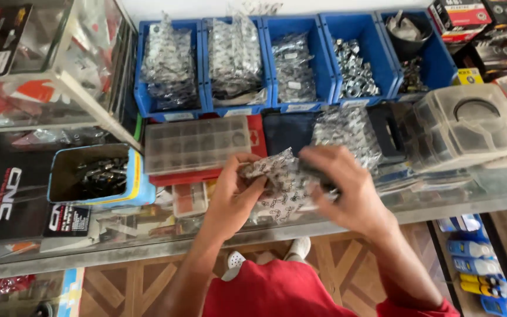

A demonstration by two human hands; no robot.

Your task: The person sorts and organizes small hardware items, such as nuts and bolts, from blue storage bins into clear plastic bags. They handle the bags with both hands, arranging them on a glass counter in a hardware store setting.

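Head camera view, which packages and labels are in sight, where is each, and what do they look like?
Printed clear bag: crinkled, held by left hand and right hand.
Blue bins: back row, with small white front labels.
Tin box: left, blue with yellow rim.
Cardboard boxes: top right, red, black and white.

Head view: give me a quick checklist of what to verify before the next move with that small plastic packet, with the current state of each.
1. Left hand grips the clear printed packet at its left edge: ok.
2. Right hand is on the packet's right side: ok, though whether it pinches or only covers it, cannot tell.
3. Packet is held over the glass counter, not past its front edge: ok.
4. Packet sealed or open: cannot tell, the hands hide its ends.
5. Clear compartment box behind the hands is shut and apart from them: ok.
6. Open tin of small parts at the left is out of the hands' way: ok.
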